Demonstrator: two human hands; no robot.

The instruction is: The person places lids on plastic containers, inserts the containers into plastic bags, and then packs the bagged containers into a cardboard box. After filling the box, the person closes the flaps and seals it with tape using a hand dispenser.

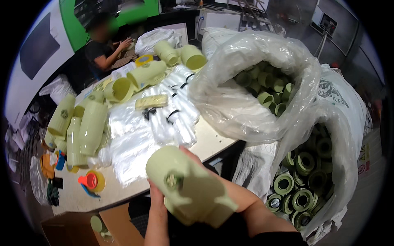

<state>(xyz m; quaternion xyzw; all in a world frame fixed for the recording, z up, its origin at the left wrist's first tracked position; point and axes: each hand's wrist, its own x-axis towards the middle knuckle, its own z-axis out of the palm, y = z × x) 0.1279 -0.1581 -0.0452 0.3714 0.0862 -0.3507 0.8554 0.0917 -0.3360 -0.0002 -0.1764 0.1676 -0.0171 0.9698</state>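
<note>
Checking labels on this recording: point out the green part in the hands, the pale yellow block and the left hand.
Green part (189, 185): head view, middle of its body.
Pale yellow block (151, 101): head view, top face.
Left hand (156, 196): head view, thumb side.

The shell (191, 184) looks like smooth plastic with a soft sheen. Clear bags (129, 149) are thin, glossy plastic film, finely crinkled. The big liner (254, 47) is milky plastic (shiny along every wrinkle). The rings (305, 163) look like hard, smooth plastic, the tabletop (211, 141) smooth, and the box (117, 225) matt brown cardboard.
</note>
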